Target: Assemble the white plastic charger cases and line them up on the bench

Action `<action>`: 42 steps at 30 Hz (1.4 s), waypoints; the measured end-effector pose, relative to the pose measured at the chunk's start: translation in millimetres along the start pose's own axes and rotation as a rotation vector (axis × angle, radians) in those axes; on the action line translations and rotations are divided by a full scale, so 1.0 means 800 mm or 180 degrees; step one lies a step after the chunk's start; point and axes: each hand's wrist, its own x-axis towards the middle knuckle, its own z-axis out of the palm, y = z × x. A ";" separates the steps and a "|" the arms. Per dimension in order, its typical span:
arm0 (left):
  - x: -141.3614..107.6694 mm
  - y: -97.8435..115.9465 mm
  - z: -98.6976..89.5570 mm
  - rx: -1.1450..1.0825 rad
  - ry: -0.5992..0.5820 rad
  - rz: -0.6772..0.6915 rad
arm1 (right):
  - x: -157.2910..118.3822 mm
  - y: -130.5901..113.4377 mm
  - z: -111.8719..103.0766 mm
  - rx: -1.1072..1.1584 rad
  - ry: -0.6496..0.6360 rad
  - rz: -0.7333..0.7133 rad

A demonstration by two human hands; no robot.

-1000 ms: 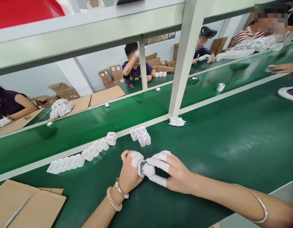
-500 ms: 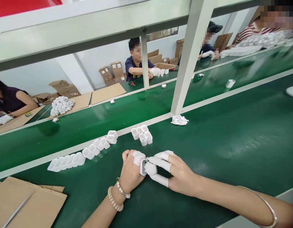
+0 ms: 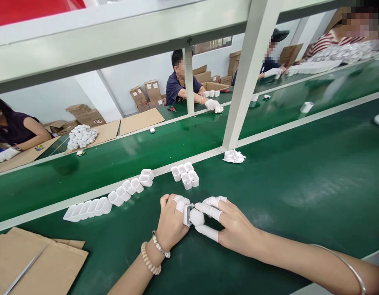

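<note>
My left hand [image 3: 174,219], closed, grips a small white plastic housing [image 3: 187,214] with its open end turned to the right. White finger cots cover some of my fingers. My right hand [image 3: 226,221] pinches a round white domed part [image 3: 197,217] between thumb and fingers, right at the housing's mouth. Whether the part's edge sits inside the housing I cannot tell. Beyond my hands stands a small group of white housings [image 3: 186,180], open ends up. Further left runs a row of similar white housings [image 3: 94,207].
A green conveyor belt [image 3: 131,149] carries small white parts behind a pale rail. A metal post [image 3: 243,82] rises beside a crumpled white bundle [image 3: 234,156]. Cardboard [image 3: 51,262] with a metal strip [image 3: 25,270] lies at left. Several co-workers sit across the belt.
My hands hold nearly the same pose, the domed part still at the housing. Across the belt, a co-worker's gloved hand has reached out onto the belt. Parts on the belt have shifted right.
</note>
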 end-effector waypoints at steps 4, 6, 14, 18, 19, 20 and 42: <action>0.002 0.000 0.000 0.0019 -0.0008 0.0022 | 0.001 0.000 0.000 0.0039 0.0056 0.0053; 0.002 -0.001 0.001 0.0012 -0.0013 0.0017 | 0.001 0.000 0.001 0.0029 0.0063 0.0070; 0.000 0.000 0.000 -0.0050 -0.0045 0.0040 | -0.004 0.007 0.005 -0.0123 -0.0139 0.0053; 0.000 0.003 0.000 -0.0068 -0.0112 0.0013 | -0.004 0.008 0.007 -0.0108 -0.0119 0.0037; 0.000 0.004 0.001 -0.0070 -0.0125 0.0008 | -0.003 0.007 0.006 -0.0094 -0.0124 0.0036; 0.000 0.005 0.001 -0.0077 -0.0136 0.0002 | -0.002 0.006 0.006 -0.0082 -0.0129 0.0031; 0.002 0.006 0.001 -0.1083 -0.0102 -0.0683 | -0.004 0.011 0.002 0.0208 -0.0228 -0.0419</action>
